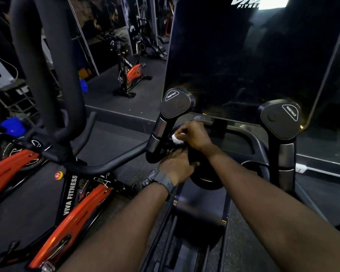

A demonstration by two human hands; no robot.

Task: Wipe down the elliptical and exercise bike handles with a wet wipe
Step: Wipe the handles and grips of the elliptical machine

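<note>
A big dark screen (251, 55) stands at the front of the exercise machine (204, 203), with white letters at its top. Two black handles rise below it, and each has a round flat top with a small label. The left handle (165, 122) is near the hands, and the right handle (281, 134) stands well apart from them. Red and black bikes (73, 209) sit on the dark floor to the left. The right hand (194, 134) has its fingers curled, pinching a small white wipe (176, 138) just beside the left handle. The left hand (175, 165), with a dark watch (161, 180) on its wrist, is just below it, reaching in by the foot of that handle; I cannot tell what its fingers are doing
</note>
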